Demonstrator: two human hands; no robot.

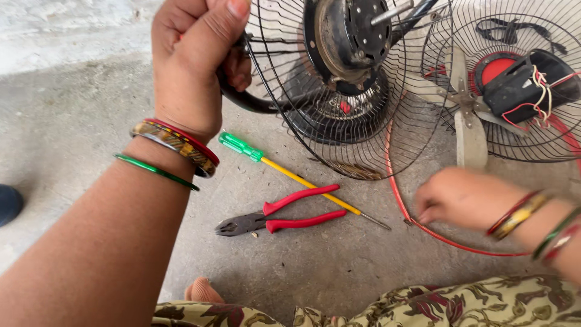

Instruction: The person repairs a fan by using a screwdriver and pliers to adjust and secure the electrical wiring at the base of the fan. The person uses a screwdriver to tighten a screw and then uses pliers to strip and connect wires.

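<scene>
My left hand [193, 66] is closed around the black rim of a wire fan guard [284, 79] and holds it upright on the concrete floor. A dark round motor [351, 33] sits at the guard's centre. My right hand [457, 197] is low at the right, blurred, with its fingertips on the floor at a thin red ring [396, 184]. I cannot make out whether it holds anything. On the floor between my hands lie a screwdriver [290, 172] with a green handle and yellow shaft, and red-handled pliers [281, 218].
A second wire guard [544, 145] lies at the right with white blades [469, 136], a red hub and a black part with loose wires [526, 82]. A dark shoe [9, 203] is at the left edge. My toes [203, 290] and patterned clothing [436, 306] fill the bottom.
</scene>
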